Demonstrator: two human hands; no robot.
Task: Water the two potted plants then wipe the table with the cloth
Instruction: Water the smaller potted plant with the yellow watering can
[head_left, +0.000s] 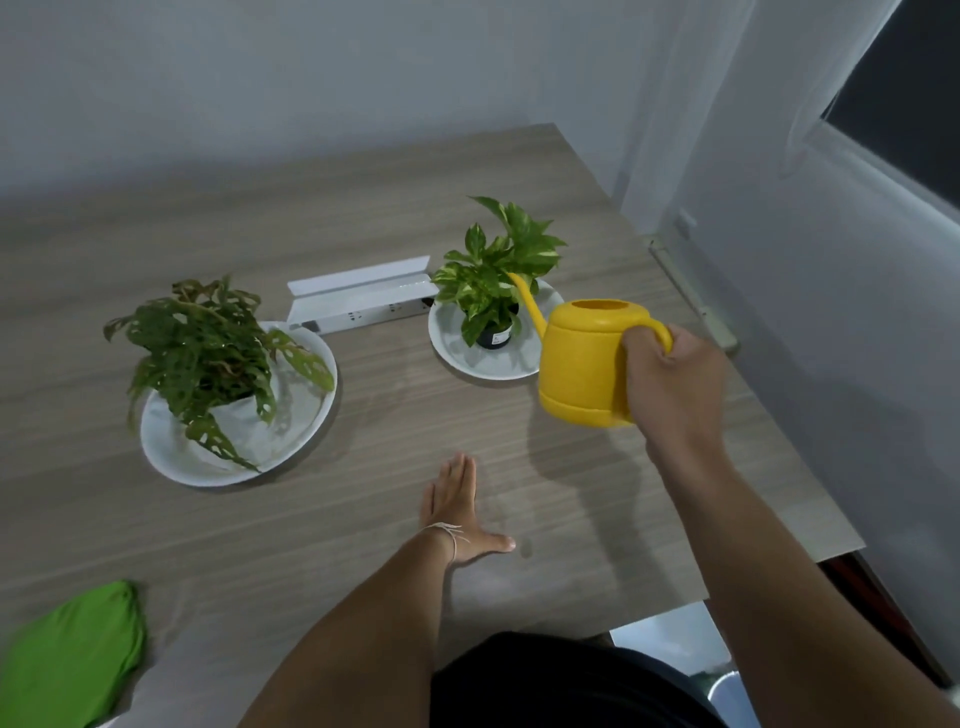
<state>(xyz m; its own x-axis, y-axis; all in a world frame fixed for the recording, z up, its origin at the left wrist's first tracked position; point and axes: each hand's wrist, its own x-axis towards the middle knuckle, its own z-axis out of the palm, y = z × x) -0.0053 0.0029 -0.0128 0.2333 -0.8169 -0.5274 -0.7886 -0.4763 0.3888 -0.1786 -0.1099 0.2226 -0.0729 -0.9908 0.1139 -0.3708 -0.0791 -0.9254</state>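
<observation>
My right hand (675, 384) grips the handle of a yellow watering can (584, 364), held above the table with its spout reaching into the leaves of the right plant (498, 265). That small variegated plant stands in a black pot on a white plate (467, 358). The left plant (202, 348), darker with holed leaves, sits on a larger white plate (171, 452). My left hand (454, 504) lies flat on the table, fingers straight, holding nothing. A green cloth (67, 660) lies at the near left corner.
A white power strip box (363, 301) sits between the two plants toward the back. The wooden table (363, 519) ends at the right near a white wall and curtain (727, 130). A window (909, 88) is at the upper right.
</observation>
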